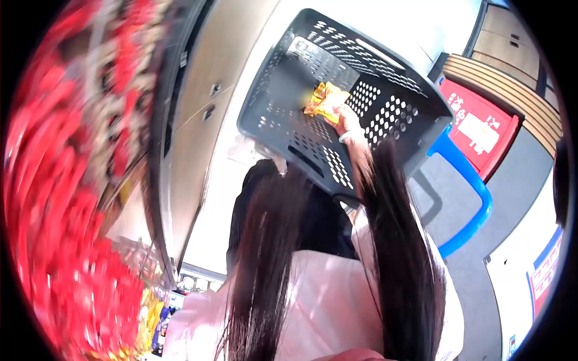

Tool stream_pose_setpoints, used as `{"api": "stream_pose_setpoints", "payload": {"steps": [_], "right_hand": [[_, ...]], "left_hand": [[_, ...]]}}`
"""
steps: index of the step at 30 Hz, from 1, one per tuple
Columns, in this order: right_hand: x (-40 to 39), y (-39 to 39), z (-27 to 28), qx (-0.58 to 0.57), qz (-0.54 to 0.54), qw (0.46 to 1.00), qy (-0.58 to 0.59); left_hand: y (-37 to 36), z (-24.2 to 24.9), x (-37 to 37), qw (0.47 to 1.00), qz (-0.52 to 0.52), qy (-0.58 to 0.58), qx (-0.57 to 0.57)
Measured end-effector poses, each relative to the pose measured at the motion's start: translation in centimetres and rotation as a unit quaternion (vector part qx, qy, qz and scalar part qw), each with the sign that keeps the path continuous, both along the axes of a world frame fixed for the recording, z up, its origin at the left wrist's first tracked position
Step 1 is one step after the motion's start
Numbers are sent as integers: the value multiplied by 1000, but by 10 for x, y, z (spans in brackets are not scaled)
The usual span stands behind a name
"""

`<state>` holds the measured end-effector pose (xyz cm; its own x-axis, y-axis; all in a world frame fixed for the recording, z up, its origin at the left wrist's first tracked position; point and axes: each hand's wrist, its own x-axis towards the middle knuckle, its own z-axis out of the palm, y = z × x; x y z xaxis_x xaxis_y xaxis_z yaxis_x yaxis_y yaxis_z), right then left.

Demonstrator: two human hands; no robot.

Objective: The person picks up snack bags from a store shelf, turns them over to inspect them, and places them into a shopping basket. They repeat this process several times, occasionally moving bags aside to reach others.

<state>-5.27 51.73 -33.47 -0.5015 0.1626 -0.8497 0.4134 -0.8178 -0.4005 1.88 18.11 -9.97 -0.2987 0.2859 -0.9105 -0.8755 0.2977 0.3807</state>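
Inside a dark grey perforated basket [415, 90], my right hand [347, 120] is closed on yellow and orange packets [327, 102]. A pale band circles that wrist. The packets hang within the basket, and whether they touch its bottom I cannot tell. A small part of my left hand [281, 163] shows at the basket's near left rim, mostly hidden behind long dark hair; its fingers cannot be made out. A blurred dark patch covers part of the basket's left inside.
Blurred red packages [78, 271] fill shelves at the left, beside wooden cabinet doors [205, 102]. A blue handle [481, 198] curves at the basket's right. Beyond it stands a red box [481, 123] with white labels. Yellow packages [150, 319] lie at lower left.
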Motion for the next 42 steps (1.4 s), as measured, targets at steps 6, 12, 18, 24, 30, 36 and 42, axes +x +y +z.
{"api": "stream_pose_setpoints", "payload": {"steps": [6, 12, 18, 24, 30, 36, 42], "right_hand": [[-54, -63, 157, -58, -8, 982, 178], [-52, -147, 315, -46, 95, 970, 219], [-21, -190, 367, 32, 328, 900, 287], [-44, -212, 461, 256, 434, 743, 440], [-66, -226, 573, 531, 511, 331, 590], [-64, -255, 586, 558, 565, 134, 593], [-64, -275, 586, 527, 543, 138, 639]], "left_hand": [[8, 48, -41, 993, 40, 107, 40], [10, 117, -80, 949, 184, 225, 121], [-30, 191, -97, 884, 229, 294, 283], [-66, 250, -82, 887, 270, 291, 238], [-94, 287, -71, 869, 273, 352, 215], [-111, 286, -62, 855, 188, 461, 144], [-121, 308, -53, 852, 281, 391, 206]]}}
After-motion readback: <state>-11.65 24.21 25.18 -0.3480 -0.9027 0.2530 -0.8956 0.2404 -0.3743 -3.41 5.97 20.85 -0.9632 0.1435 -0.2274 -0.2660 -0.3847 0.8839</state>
